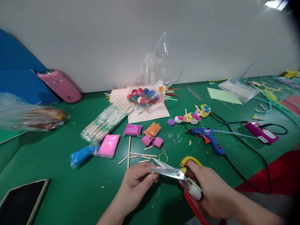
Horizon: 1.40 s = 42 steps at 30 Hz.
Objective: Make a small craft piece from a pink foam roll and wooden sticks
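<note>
My right hand (211,187) is wrapped round a pair of scissors (172,172) with yellow and red handles. The scissors' blades are parted and point left, towards my left hand (138,184). Thumb and fingers of that hand pinch a tiny pale piece at the blades, too small and covered to name. Beneath the scissors, against my right hand, shows a white bottle cap (195,192) with pale wood and red parts; whether that hand holds it I cannot tell. Cut wooden sticks (142,154) and a thin yellow rubber band (163,158) lie just beyond the blades.
A blue glue gun (212,139) with its cord lies at right, near a bottle-cap-and-stick model (187,118). Bagged chopsticks (106,122), a pink clay packet (109,145) and bagged bottle caps (142,97) are further back. A phone (23,203) and pink flask (59,86) are at left.
</note>
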Each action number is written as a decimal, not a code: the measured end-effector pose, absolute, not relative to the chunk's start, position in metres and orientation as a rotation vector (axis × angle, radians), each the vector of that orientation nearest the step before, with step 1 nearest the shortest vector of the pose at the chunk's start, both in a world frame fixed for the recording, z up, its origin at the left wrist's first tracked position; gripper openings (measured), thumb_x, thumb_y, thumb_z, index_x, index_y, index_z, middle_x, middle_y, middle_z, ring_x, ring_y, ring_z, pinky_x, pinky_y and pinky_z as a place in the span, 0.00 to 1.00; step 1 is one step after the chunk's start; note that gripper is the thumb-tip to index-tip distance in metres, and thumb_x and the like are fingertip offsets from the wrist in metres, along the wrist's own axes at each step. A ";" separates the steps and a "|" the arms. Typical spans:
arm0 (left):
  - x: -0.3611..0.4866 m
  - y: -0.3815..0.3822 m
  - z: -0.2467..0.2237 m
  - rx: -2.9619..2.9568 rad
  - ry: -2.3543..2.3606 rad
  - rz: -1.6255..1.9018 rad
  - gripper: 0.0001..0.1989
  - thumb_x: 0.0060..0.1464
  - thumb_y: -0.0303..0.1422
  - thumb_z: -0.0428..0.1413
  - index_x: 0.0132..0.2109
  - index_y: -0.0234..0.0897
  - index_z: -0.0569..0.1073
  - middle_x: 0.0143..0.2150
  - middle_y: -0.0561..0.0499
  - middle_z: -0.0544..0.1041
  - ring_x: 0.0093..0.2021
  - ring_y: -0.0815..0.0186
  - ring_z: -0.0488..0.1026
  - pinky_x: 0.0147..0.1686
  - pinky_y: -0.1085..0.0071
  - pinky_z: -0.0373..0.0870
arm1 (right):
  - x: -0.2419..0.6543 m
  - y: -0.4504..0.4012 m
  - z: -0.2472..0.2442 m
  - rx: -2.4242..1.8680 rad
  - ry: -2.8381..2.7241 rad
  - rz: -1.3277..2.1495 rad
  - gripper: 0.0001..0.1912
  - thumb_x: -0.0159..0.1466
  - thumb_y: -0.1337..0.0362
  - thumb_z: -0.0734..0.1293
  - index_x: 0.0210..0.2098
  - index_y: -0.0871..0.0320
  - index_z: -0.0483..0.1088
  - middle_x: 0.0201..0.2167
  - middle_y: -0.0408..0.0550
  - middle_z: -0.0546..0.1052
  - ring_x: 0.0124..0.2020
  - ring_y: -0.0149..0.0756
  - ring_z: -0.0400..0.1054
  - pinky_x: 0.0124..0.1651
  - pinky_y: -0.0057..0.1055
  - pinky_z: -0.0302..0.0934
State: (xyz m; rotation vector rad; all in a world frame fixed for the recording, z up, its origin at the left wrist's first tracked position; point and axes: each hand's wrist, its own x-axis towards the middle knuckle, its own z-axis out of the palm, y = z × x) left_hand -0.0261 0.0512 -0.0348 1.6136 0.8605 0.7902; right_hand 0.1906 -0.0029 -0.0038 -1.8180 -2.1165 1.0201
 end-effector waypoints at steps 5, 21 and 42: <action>-0.026 0.051 -0.034 1.591 0.834 0.777 0.10 0.51 0.29 0.51 0.24 0.33 0.72 0.21 0.51 0.69 0.24 0.70 0.64 0.25 0.76 0.59 | 0.193 -0.003 -0.006 -1.814 -2.109 1.022 0.13 0.47 0.68 0.63 0.31 0.54 0.55 0.23 0.37 0.69 0.20 0.29 0.57 0.22 0.25 0.45; -0.021 0.048 -0.045 0.859 0.795 0.761 0.08 0.50 0.31 0.54 0.28 0.31 0.74 0.20 0.53 0.71 0.15 0.79 0.60 0.17 0.79 0.51 | 0.203 0.012 -0.007 -1.995 -1.867 0.879 0.06 0.56 0.62 0.60 0.34 0.53 0.57 0.23 0.38 0.70 0.21 0.32 0.63 0.23 0.26 0.54; -0.016 0.043 -0.043 1.447 1.151 0.980 0.05 0.49 0.30 0.54 0.32 0.35 0.74 0.24 0.52 0.72 0.19 0.73 0.66 0.21 0.77 0.63 | 0.190 -0.018 -0.007 -1.994 -1.760 0.978 0.25 0.47 0.64 0.65 0.44 0.54 0.57 0.27 0.43 0.75 0.26 0.34 0.70 0.27 0.25 0.63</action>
